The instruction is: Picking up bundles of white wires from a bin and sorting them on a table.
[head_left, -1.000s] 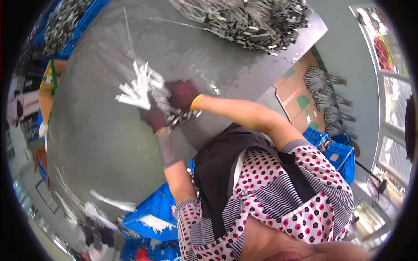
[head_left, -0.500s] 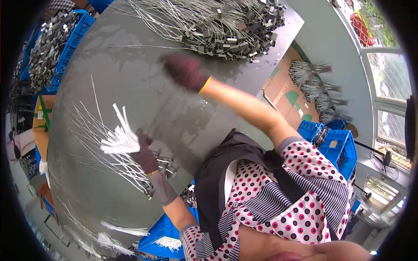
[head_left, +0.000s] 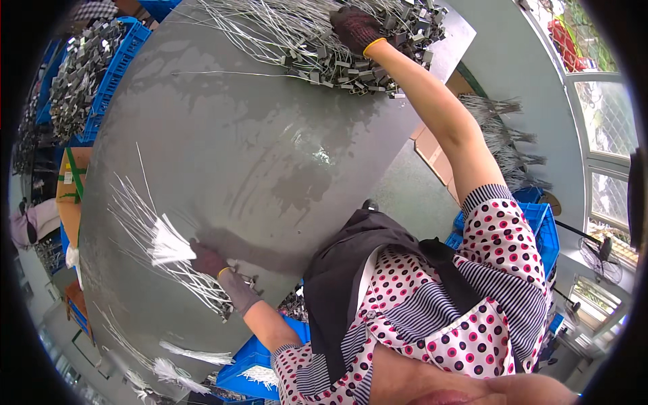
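My left hand (head_left: 208, 258), in a dark red glove, is closed around one end of a fanned bundle of white strips (head_left: 170, 244). Under and beside it lies a loose spread of thin pale wires (head_left: 196, 282) with small dark ends. My arm stretches to the far side of the table, where my right hand (head_left: 356, 30), gloved alike, rests on a big heap of wires with grey and black block ends (head_left: 364, 71). Its fingertips blend into the heap, so I cannot make out whether they grip a piece. A single wire (head_left: 229, 71) sticks out leftward from the heap.
The grey metal table (head_left: 223, 142) has wet-looking patches. Blue crates of block parts (head_left: 111, 74) stand at its far left. More white strip bundles (head_left: 196, 354) lie at the near left, beside a blue bin (head_left: 260, 364). Wire bunches (head_left: 496, 135) lean by the right wall.
My right hand has swung from above the table's middle, far and to the right, onto the heap. My left hand has lowered slightly toward the near left, still with the white strips.
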A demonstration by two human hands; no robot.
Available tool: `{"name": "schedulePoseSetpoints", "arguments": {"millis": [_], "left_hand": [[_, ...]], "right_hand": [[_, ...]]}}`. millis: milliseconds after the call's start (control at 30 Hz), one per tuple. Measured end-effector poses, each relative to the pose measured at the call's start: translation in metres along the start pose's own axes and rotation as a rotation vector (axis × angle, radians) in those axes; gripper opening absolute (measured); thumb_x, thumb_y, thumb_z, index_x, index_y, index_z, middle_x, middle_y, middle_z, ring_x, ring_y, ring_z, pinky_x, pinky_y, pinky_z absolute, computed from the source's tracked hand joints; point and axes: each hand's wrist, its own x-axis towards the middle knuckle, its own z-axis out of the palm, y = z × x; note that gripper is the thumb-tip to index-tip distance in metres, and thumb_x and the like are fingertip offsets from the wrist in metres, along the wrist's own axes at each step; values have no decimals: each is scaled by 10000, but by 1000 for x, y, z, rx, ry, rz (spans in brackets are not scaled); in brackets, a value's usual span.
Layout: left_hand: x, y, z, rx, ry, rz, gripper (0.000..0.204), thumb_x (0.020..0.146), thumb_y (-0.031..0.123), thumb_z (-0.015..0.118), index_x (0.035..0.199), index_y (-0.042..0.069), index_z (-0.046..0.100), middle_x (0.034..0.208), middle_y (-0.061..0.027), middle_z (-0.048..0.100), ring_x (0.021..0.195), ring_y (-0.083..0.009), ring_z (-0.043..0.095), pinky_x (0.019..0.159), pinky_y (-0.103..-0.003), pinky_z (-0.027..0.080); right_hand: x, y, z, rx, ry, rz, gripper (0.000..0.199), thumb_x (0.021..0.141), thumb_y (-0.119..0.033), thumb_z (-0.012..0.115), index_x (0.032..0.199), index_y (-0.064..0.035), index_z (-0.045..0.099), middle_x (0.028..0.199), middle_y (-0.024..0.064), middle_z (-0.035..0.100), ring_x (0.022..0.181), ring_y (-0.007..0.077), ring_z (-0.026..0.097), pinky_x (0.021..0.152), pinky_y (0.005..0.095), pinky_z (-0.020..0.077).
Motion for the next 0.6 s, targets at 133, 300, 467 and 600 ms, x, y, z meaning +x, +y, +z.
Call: {"name": "schedulePoseSetpoints", "arguments": {"millis": [133,300,467,600], "left_hand": [[-14,-5,-8,-960,-309,-151,295,977,122,535,1198,-64,599,938,-93,613,834,-205,622,792,-421,566],[-94,46,32,-888,-839,183,286,985,81,513,1234,-45,574,967,-98,612,868,-198,624,870,-485,571],[-174,120,74,-982,-1135,-312,271,961,128,603,1191,-15,594,939,-83,625,807,-218,650,751,-418,578],[-205,129,104,-935,-1137,-356,315,921,116,654,1199,-24,604,903,-102,667,731,-208,669,671,-368,584]], "right_hand": [[-9,1,2,-11,123,-152,210,802,-67,594,1008,-36,621,969,227,667,931,406,658,745,514,543],[-78,6,-23,162,256,-251,202,778,-78,627,972,-25,614,1008,189,655,913,398,646,753,494,532],[-155,3,-5,700,268,-217,188,908,-62,634,1093,-44,663,988,133,662,843,267,649,751,359,532],[-221,-1,-2,972,177,-151,285,875,-22,651,1158,-48,662,1032,115,688,915,197,678,778,319,554]]}}
